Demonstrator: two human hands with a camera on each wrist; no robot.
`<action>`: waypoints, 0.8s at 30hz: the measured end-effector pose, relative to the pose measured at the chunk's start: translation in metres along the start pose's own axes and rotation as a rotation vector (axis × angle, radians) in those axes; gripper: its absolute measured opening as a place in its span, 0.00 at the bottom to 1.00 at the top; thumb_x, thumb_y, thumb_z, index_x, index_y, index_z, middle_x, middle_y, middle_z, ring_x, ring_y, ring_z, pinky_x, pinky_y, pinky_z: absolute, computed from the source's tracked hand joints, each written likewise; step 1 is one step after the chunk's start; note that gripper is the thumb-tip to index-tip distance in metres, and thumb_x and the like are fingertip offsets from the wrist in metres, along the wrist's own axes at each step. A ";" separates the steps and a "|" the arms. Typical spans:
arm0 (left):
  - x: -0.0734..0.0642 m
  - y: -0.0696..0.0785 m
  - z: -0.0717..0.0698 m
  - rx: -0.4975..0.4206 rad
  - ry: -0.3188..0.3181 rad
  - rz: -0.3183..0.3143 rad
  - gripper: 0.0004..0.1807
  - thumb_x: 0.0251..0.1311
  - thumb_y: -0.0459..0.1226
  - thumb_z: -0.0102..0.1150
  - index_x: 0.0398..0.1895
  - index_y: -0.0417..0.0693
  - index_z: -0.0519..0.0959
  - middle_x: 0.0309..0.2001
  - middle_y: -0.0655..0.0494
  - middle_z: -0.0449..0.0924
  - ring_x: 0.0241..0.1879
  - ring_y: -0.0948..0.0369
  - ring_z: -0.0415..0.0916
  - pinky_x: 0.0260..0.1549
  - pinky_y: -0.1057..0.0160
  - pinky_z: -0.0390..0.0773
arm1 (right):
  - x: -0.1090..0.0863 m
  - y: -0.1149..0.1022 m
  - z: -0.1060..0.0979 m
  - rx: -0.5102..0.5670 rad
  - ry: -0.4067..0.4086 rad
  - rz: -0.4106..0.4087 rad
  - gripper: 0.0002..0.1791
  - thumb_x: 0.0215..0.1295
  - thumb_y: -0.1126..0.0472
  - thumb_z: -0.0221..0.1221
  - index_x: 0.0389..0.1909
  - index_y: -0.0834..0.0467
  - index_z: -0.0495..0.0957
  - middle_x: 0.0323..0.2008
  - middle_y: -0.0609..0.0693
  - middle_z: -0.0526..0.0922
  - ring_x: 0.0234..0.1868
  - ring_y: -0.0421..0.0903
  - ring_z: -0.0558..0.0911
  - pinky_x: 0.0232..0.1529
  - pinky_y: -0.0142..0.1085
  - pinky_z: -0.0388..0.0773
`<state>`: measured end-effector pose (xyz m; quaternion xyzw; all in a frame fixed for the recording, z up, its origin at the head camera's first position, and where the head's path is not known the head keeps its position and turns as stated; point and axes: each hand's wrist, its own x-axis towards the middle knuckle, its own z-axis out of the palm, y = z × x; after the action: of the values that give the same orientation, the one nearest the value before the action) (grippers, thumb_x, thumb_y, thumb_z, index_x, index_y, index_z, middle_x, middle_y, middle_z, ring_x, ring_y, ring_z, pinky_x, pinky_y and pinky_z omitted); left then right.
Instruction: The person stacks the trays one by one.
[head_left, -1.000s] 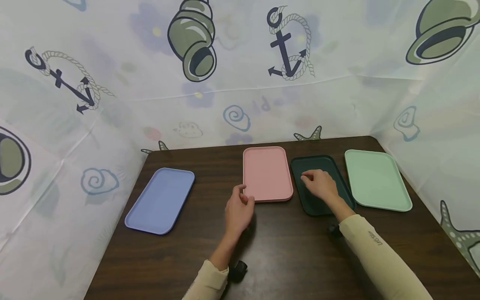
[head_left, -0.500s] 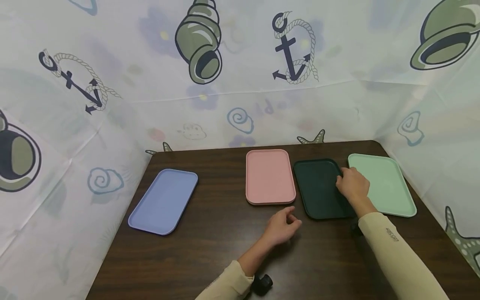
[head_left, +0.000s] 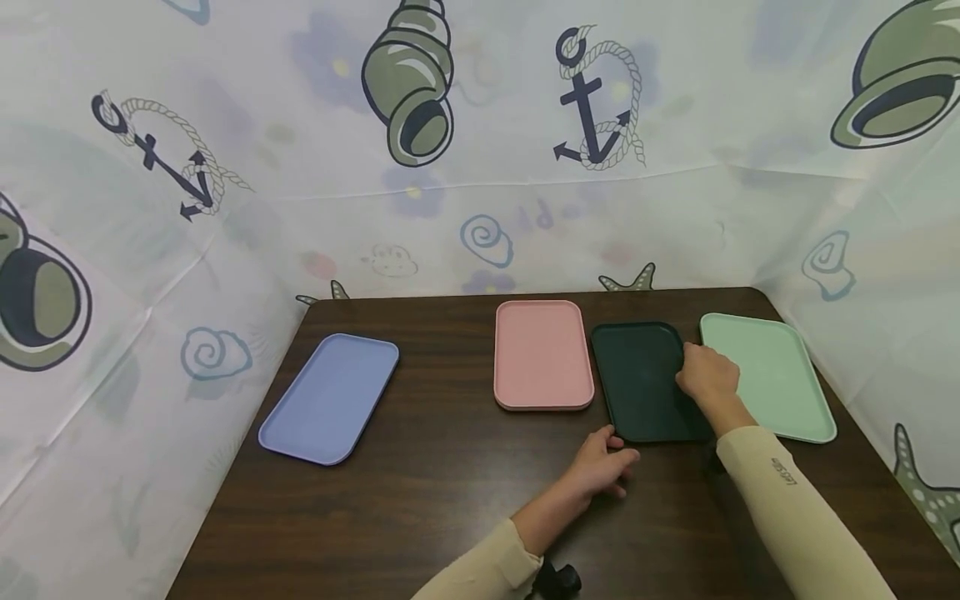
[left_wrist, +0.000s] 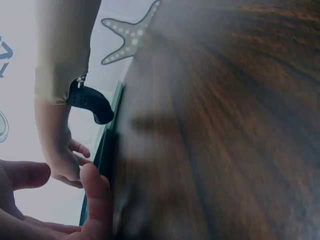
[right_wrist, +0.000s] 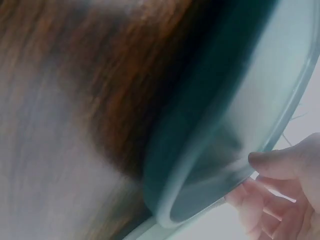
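Observation:
A dark green tray (head_left: 641,383) lies on the table between a pink tray (head_left: 543,354) and a light green tray (head_left: 768,375). My right hand (head_left: 707,377) holds its right edge; in the right wrist view the thumb (right_wrist: 275,162) lies at the rim and the other fingers are curled on the outer side. At the tray's front left corner is my left hand (head_left: 600,468), fingers loosely bent and thumb apart. In the left wrist view its fingers (left_wrist: 97,200) are close to the tray's side; whether they touch it I cannot tell.
A blue tray (head_left: 330,400) lies slanted on the left of the dark wooden table (head_left: 420,500). Patterned white cloth (head_left: 315,125) hangs behind the table and at both sides. The light green tray sits close beside the right hand.
My right hand has moved right, from over the dark green tray to its right edge. My left hand has travelled right, from the pink tray to the dark green tray's front left corner.

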<state>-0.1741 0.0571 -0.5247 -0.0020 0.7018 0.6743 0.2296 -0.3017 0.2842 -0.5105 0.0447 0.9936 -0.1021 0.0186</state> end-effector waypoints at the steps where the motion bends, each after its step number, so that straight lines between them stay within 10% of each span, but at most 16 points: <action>1: 0.001 0.000 0.001 -0.016 0.014 0.002 0.36 0.60 0.33 0.62 0.69 0.30 0.60 0.49 0.52 0.72 0.31 0.57 0.80 0.14 0.67 0.76 | 0.001 0.000 -0.001 0.002 -0.004 -0.004 0.20 0.60 0.68 0.57 0.53 0.71 0.73 0.41 0.70 0.79 0.35 0.64 0.80 0.29 0.54 0.76; 10: 0.005 0.001 0.001 0.016 0.126 0.032 0.28 0.55 0.32 0.62 0.61 0.35 0.69 0.43 0.54 0.72 0.27 0.62 0.75 0.13 0.67 0.75 | 0.002 0.001 -0.013 0.067 -0.060 -0.014 0.27 0.61 0.67 0.55 0.62 0.71 0.68 0.52 0.74 0.75 0.41 0.68 0.78 0.33 0.55 0.76; 24: 0.000 0.004 -0.022 -0.185 0.127 0.067 0.18 0.63 0.32 0.61 0.55 0.42 0.71 0.36 0.51 0.77 0.23 0.62 0.77 0.14 0.68 0.74 | -0.028 0.038 -0.035 0.654 -0.330 0.047 0.32 0.73 0.59 0.50 0.69 0.76 0.56 0.63 0.78 0.63 0.58 0.68 0.71 0.34 0.40 0.77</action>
<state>-0.1822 0.0367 -0.5210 -0.0422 0.6496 0.7419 0.1609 -0.2710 0.3256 -0.4827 0.0541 0.8908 -0.4197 0.1656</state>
